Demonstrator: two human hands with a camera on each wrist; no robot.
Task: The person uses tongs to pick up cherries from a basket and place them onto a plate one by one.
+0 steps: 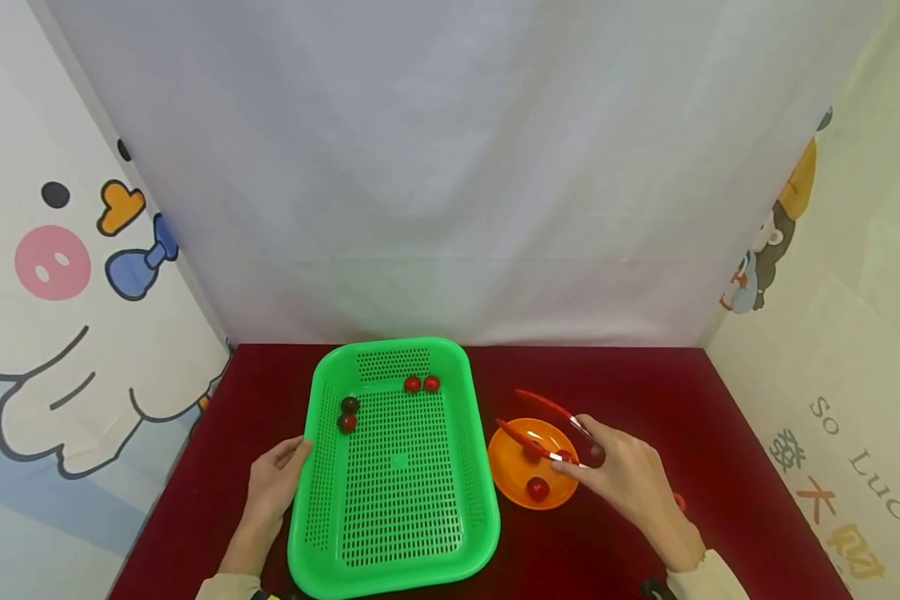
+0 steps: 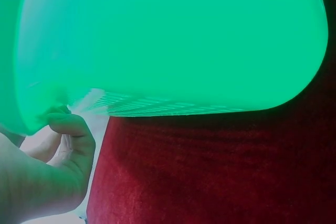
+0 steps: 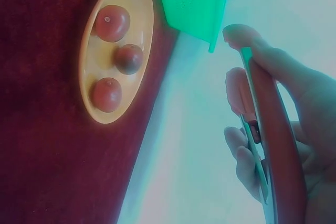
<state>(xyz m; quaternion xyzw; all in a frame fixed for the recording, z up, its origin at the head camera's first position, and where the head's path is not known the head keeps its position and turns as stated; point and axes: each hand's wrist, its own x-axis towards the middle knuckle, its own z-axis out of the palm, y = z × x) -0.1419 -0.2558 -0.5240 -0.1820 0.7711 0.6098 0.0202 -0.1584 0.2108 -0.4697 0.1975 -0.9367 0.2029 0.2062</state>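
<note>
My left hand (image 1: 273, 483) grips the left rim of a green plastic basket (image 1: 480, 500), its fingers curled at the edge in the left wrist view. My right hand (image 1: 630, 471) holds a pair of red tongs (image 1: 543, 402) with metal parts, their two arms spread apart over an orange plate (image 1: 506, 479). Three cherry tomatoes lie on that plate, the nearest tomato (image 1: 537, 489) at its front. No tomato shows between the tong tips. Inside the basket are two tomatoes (image 1: 431, 383) at the far right and a red one (image 1: 347, 423) touching a darker one (image 1: 350, 406) at the left.
Dark red cloth (image 1: 607, 558) covers the table. White curtain (image 1: 480, 167) hangs behind it, and printed sheets stand along both sides. The plate sits right beside the basket's right wall. A small red loop (image 1: 679, 501) shows beside the right wrist.
</note>
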